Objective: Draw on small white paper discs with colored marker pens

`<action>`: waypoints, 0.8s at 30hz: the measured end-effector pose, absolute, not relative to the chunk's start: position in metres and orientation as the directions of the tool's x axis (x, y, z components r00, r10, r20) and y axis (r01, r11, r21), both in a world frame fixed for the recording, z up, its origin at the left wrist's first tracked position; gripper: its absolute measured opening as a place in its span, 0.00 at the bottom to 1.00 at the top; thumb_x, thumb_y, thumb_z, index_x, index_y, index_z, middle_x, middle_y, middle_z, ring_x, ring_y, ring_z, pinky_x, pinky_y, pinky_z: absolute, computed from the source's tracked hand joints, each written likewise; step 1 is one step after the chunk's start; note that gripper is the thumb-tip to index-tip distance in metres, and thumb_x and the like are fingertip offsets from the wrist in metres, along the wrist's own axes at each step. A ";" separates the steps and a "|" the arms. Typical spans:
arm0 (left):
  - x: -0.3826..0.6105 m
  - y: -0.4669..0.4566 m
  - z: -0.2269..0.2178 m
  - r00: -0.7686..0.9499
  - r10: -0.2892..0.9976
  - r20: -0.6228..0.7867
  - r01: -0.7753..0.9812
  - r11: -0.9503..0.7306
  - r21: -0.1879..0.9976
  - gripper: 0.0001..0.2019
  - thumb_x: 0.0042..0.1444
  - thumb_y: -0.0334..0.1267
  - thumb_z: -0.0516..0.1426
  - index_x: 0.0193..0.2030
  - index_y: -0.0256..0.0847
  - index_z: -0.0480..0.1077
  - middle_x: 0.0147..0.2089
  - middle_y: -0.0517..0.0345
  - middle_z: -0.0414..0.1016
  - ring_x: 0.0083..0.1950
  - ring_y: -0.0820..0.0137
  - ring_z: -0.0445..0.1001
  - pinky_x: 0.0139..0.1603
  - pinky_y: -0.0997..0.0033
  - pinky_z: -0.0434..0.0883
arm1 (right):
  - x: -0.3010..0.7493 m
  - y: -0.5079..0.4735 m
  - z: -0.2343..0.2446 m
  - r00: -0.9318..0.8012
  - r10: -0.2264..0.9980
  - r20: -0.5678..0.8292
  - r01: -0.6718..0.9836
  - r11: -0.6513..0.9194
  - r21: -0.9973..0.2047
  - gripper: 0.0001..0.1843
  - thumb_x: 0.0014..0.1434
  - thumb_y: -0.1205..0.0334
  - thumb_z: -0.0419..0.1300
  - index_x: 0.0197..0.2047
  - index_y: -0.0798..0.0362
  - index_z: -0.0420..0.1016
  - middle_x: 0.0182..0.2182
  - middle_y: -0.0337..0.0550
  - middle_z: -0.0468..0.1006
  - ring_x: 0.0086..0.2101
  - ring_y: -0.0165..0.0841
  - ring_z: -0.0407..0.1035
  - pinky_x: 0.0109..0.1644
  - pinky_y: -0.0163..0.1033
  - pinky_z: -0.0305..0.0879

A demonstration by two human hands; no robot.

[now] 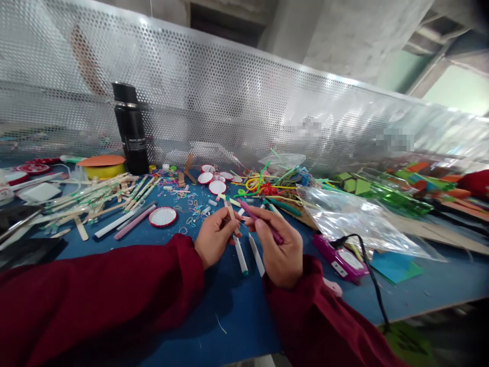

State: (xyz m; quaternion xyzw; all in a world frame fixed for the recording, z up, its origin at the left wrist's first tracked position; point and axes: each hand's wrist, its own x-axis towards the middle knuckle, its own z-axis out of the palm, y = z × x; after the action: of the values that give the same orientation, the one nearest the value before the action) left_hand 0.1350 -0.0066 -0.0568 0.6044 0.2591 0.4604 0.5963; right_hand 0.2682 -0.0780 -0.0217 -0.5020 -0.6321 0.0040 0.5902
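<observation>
My left hand [214, 237] pinches a wooden craft stick [230, 208] upright, its top end coloured green. In my right hand [281, 250] is a purple marker [277, 235], gripped like a pen and slanting up toward the stick. The marker's writing end is too small to make out, so I cannot tell whether it touches the wood. On the blue table below my hands lie a white marker with a green end [241, 257] and another white marker [256, 255], partly hidden by my right hand.
Left of my hands lie a pile of craft sticks [103, 196], a pink marker [133, 224] and a red-rimmed lid [163, 217]. A black bottle [132, 132] stands behind. Tangled pipe cleaners [267, 183], clear plastic [355, 219] and a purple corded device [340, 259] lie right.
</observation>
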 end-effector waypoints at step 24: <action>0.134 -0.009 -0.054 0.433 0.869 0.238 -0.191 -0.170 0.967 0.16 0.61 0.50 0.61 0.42 0.38 0.69 0.30 0.62 0.69 0.28 0.75 0.71 0.23 0.78 0.71 | 0.276 -0.091 -0.025 0.264 0.293 0.919 0.768 0.512 -0.384 0.10 0.64 0.63 0.58 0.46 0.48 0.79 0.35 0.43 0.83 0.36 0.40 0.76 0.49 0.52 0.70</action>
State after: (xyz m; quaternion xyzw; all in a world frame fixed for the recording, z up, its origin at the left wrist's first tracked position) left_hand 0.1339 -0.0091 -0.0536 0.6144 0.2761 0.4555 0.5821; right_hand 0.2759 -0.0911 -0.0250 -0.4587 -0.5784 -0.1830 0.6492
